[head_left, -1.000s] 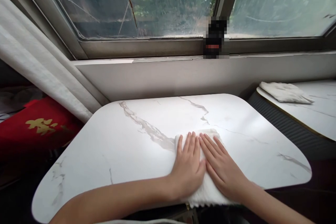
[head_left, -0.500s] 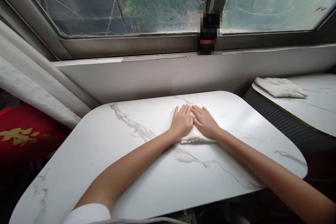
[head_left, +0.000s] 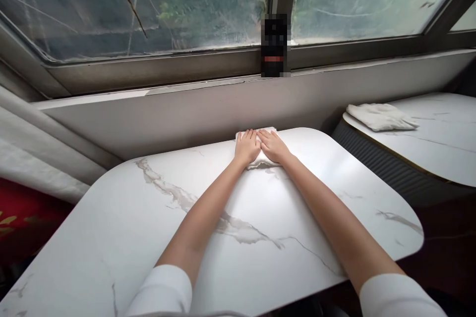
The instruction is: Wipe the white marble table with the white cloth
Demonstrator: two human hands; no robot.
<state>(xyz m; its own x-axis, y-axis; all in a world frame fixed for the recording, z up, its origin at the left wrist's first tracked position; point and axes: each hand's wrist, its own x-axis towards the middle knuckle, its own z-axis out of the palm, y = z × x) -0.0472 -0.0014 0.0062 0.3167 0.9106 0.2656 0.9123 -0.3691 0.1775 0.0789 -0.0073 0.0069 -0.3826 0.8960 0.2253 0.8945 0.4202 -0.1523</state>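
Note:
A folded white cloth (head_left: 262, 160) lies at the far edge of a white marble-patterned table (head_left: 282, 208). Flat on its left half rests my left hand (head_left: 247, 147), fingers stretched toward the window. My right hand (head_left: 273, 146) lies flat on the right half, its fingers stretched out and angled in against the left hand. Both palms press down on the cloth and cover much of it. Its near edge and far corners show around the hands.
A low white wall (head_left: 193, 114) and a window frame (head_left: 159, 69) stand behind the table. A pixelated dark object (head_left: 275, 47) is on the sill. At right, a second marble-patterned table (head_left: 449, 143) holds another white cloth (head_left: 381, 116). A pale curtain (head_left: 40, 143) hangs at left.
Both hands and the cloth beneath them have slid away from me, from the table's middle to its far edge. The camera view has shifted slightly to the right.

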